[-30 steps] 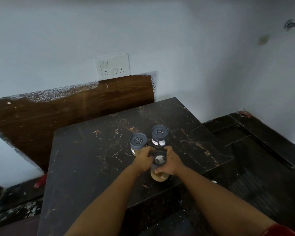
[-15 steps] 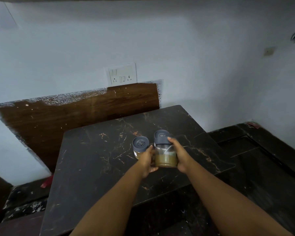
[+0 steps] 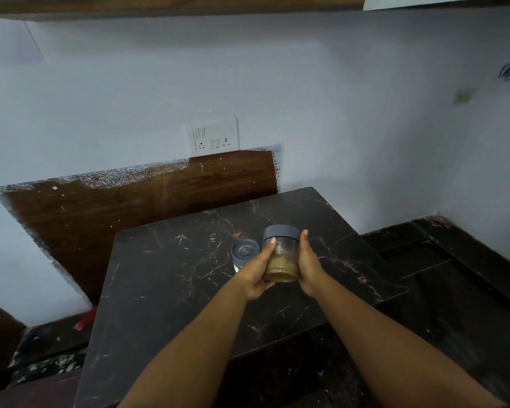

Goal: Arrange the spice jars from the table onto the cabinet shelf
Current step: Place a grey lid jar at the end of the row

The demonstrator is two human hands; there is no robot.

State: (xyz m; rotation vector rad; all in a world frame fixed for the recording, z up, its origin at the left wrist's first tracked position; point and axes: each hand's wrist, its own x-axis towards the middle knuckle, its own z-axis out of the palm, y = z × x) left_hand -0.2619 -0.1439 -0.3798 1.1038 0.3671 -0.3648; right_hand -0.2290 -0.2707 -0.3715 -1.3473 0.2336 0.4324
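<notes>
In the head view, a clear spice jar (image 3: 281,254) with a dark grey lid is held just right of the frame's centre, lifted clear of the dark marble table (image 3: 165,290). It is clasped from both sides: the left hand (image 3: 256,272) is curled against its left wall, one fingertip laid near the lid's lower edge, and the right hand (image 3: 306,265) is pressed against its right wall, fingers pointing up past the lid. Both sets of fingers are closed on the jar; neither hand is free. The jar's long axis is kept close to upright, leaning slightly toward the top of the frame, with the brown powder settled in its lower half.

A second jar (image 3: 245,254), also grey-lidded, is seen standing on the table just left of the held one, partly hidden behind the left hand. Whether a third jar is hidden behind the hands cannot be told.

The cabinet shelf (image 3: 171,8) appears only as a brown wooden edge along the very top of the frame, straight above the jar and well apart from it. The coming move is therefore judged to be an upward carry, with the jar kept upright. Both hands are equally near, since both are already on the jar.
</notes>
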